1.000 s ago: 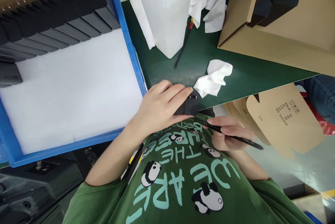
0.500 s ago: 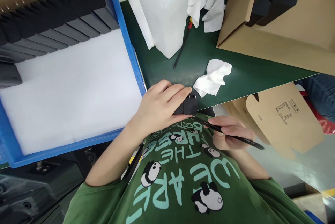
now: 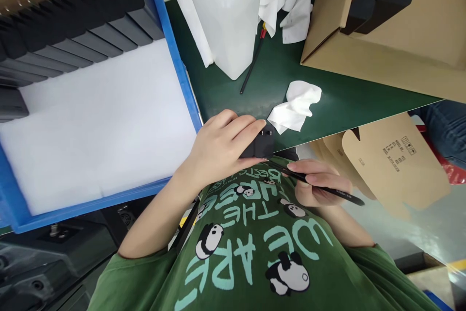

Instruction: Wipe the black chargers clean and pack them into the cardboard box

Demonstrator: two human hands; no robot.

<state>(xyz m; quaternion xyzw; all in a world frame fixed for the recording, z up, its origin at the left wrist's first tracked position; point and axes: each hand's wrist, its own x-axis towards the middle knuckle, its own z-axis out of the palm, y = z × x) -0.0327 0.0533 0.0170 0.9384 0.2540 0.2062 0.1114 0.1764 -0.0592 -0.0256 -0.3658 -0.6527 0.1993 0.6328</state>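
My left hand is closed around a black power adapter at the table's near edge. Two small metal prongs show on the adapter's upper face; the fingers cover the rest of its body. Between the thumb and fingers of my right hand is a pair of slim black tweezers with small lettering near the rear end. Their tip meets the adapter's lower edge close to my left thumb, and the exact contact point is hidden. A crumpled white cloth lies just beyond the adapter.
At the left, a blue tray lined with white foam holds a row of black adapters. A white plastic bottle, more cloths and a thin black stick lie behind. An open cardboard box with black pieces stands at right.
Both hands hold almost the same pose. The tweezers have shifted very slightly to the left; the whole view has drifted a little.
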